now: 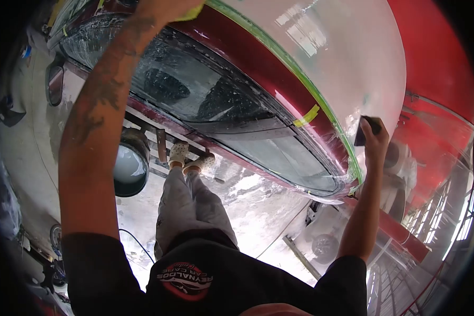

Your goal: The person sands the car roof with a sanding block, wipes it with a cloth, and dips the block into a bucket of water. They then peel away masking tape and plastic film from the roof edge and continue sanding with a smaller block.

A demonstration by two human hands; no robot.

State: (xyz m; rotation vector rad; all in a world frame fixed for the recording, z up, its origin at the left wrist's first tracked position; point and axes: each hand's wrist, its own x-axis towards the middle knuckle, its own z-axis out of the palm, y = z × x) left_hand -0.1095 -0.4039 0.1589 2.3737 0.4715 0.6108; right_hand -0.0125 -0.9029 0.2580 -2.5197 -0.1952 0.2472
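My right hand (376, 142) is closed around a small black sanding block (360, 132), held against the pale, glossy roof (347, 63) near its rear edge. My left arm reaches up across the car's side windows. At the top edge of the view, my left hand (168, 7) is partly cut off and its fingers are hidden; a bit of yellow-green material (192, 13) shows beside it. Green masking tape (295, 68) runs along the roof's border, above the dark red frame. A short yellow tape strip (307, 116) crosses that frame. White residue speckles the side glass (195, 100).
A dark bucket of milky liquid (130, 168) stands left of my feet. My clogs (195, 158) rest on a slatted step (160, 145) close against the car. A side mirror (55, 84) sticks out at left. A red panel (432, 95) lies beyond the roof.
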